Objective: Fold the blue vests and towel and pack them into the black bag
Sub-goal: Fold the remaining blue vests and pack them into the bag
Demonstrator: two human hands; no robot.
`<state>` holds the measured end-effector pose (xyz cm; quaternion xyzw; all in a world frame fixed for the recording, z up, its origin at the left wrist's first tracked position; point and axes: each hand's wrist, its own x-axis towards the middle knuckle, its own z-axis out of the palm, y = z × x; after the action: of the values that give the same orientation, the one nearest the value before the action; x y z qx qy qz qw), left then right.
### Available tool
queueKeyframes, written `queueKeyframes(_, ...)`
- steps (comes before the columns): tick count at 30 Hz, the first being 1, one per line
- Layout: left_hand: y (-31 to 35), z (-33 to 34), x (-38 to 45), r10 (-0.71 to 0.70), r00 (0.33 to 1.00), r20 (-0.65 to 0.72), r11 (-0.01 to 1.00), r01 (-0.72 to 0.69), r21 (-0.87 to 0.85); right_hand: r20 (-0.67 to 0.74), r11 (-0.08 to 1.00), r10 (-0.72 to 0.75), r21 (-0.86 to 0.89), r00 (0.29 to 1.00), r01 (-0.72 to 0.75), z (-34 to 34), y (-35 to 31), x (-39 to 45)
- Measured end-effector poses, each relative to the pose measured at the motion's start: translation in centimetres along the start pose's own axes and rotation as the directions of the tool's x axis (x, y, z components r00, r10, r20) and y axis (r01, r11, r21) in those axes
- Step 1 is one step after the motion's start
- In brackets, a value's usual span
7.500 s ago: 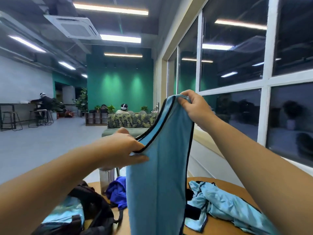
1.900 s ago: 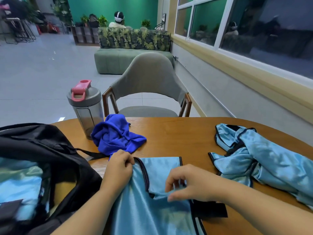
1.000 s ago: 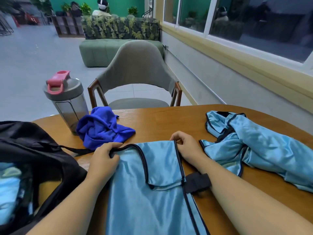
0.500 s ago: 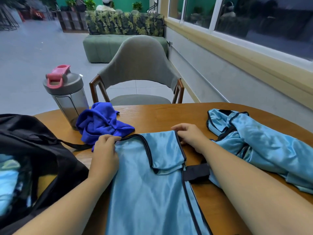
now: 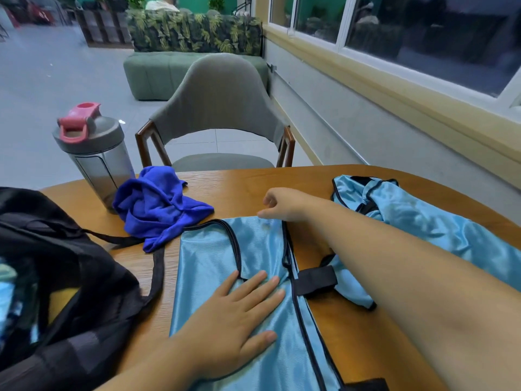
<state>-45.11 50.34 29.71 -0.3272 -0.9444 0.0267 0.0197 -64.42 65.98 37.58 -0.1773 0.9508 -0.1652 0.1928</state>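
At lower centre, the left hand (image 5: 238,320) presses flat on a shiny light-blue black-trimmed vest (image 5: 225,255), while the right hand (image 5: 284,204) pinches its top edge.

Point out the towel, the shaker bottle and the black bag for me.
towel (image 5: 158,206): head view, middle of the crumpled dark blue cloth.
shaker bottle (image 5: 103,167): head view, clear body below the grey lid.
black bag (image 5: 84,280): head view, top flap beside the opening.
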Motion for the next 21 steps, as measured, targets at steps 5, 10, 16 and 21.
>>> queueKeyframes(5,-0.1,-0.6,0.4,0.006,0.998,0.058,1.000,-0.005,-0.014,0.175,0.960,0.065,-0.279,0.982,-0.014,-0.2,-1.8,1.0)
queueKeyframes(10,-1.1,-1.2,1.9,0.000,0.995,0.095,0.989,0.013,-0.146,0.209,0.914,0.122,-0.404,0.970,-0.028,-1.2,-2.3,1.4)
queueKeyframes(16,-2.3,-1.1,3.7,-0.017,0.993,0.117,0.980,0.040,-0.195,0.036,0.939,-0.099,-0.329,0.994,0.105,-1.8,-1.8,0.9)
queueKeyframes(21,-2.6,-1.0,4.5,-0.025,0.995,0.095,0.986,0.041,-0.162,-0.154,0.955,-0.226,-0.231,0.962,0.188,-2.5,-1.6,-0.7)
